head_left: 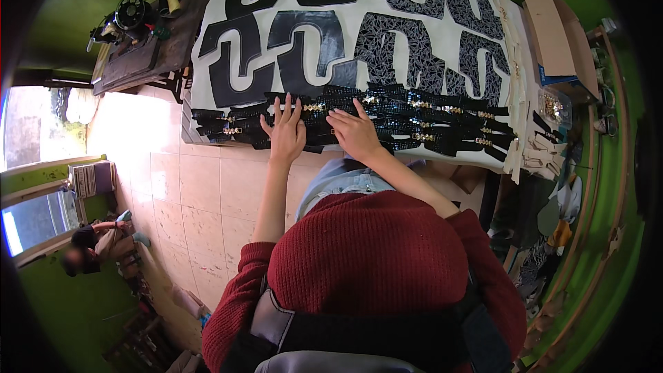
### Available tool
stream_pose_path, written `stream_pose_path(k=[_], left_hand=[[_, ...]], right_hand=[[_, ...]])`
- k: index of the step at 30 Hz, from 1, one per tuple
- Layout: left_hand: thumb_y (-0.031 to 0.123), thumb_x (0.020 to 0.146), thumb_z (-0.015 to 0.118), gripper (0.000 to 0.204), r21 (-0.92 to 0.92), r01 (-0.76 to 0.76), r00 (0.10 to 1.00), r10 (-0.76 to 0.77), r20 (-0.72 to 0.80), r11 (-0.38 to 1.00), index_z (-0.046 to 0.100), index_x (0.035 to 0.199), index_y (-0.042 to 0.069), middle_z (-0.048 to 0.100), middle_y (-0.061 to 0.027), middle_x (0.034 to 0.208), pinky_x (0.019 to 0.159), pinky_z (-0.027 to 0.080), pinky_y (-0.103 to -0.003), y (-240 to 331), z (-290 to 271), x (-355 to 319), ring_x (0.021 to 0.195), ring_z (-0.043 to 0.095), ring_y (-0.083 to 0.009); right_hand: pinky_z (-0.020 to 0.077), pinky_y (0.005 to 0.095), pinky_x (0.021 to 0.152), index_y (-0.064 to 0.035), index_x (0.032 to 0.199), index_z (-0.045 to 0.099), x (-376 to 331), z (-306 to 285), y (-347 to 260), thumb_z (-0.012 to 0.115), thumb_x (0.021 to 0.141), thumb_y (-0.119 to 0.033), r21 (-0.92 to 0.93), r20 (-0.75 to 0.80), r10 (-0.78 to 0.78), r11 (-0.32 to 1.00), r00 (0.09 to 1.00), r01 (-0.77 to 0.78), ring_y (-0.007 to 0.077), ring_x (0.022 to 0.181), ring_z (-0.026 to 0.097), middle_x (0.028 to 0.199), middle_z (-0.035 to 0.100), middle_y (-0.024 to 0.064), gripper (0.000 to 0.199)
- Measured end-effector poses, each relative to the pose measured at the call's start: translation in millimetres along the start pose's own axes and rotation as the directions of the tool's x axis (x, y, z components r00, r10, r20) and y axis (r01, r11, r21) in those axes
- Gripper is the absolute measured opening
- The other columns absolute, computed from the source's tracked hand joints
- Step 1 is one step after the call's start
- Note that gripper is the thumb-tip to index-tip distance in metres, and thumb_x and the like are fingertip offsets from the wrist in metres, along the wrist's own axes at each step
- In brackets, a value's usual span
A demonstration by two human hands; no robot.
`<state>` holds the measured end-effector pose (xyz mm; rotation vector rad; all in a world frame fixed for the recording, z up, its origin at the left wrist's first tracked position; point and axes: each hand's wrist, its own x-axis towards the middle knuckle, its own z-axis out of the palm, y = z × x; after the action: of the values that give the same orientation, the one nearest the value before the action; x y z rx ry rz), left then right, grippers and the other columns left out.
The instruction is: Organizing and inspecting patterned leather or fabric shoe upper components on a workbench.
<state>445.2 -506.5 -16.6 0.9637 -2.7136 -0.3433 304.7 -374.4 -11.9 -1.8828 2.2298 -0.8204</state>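
My left hand (285, 130) lies with fingers spread on a row of shiny black textured straps (400, 105) along the table's near edge. The straps carry gold-coloured ornaments and small buckles. Just to its right, my right hand (355, 131) rests palm down on the same straps, fingers stretched out and apart. Neither hand grips anything; the straps under the palms are hidden. Beyond the straps lie curved black flat pieces (304, 31) on the left. Similar pieces with a grey-and-black line pattern (390, 45) lie on the right.
Pale sheeting (349, 1) covers the table. A sewing machine (131, 17) with thread spools stands at the back left. On the right are an open cardboard box (556, 34) and a clear container (552, 107) of small parts. Another person (103, 242) sits at the far left.
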Motion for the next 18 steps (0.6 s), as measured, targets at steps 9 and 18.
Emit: stream_pose_path(k=[9,18], left_hand=[[0.018,0.09,0.039,0.043,-0.032,-0.075,0.995,0.077,0.058,0.997,0.039,0.13,0.003,0.034,-0.0121,0.139,0.104,0.006,-0.058,16,4,10,0.131,0.027,-0.0282],[0.016,0.09,0.038,0.043,-0.122,-0.03,0.988,0.048,0.146,0.992,0.037,0.13,0.0,0.033,-0.0163,0.138,0.103,0.025,-0.048,11,12,22,0.128,0.03,-0.031]], right_hand=[[0.023,0.0427,0.105,-0.0046,0.125,0.044,18,12,-3,0.051,0.083,-0.014,-0.097,0.096,-0.062,0.993,0.993,0.072,0.0251,0.124,0.038,0.13,0.043,0.015,0.044],[0.0187,0.0422,0.107,-0.0049,0.129,0.041,24,18,2,0.043,0.088,-0.018,-0.133,0.204,0.016,0.991,0.979,0.011,0.0259,0.127,0.034,0.134,0.039,0.0164,0.044]])
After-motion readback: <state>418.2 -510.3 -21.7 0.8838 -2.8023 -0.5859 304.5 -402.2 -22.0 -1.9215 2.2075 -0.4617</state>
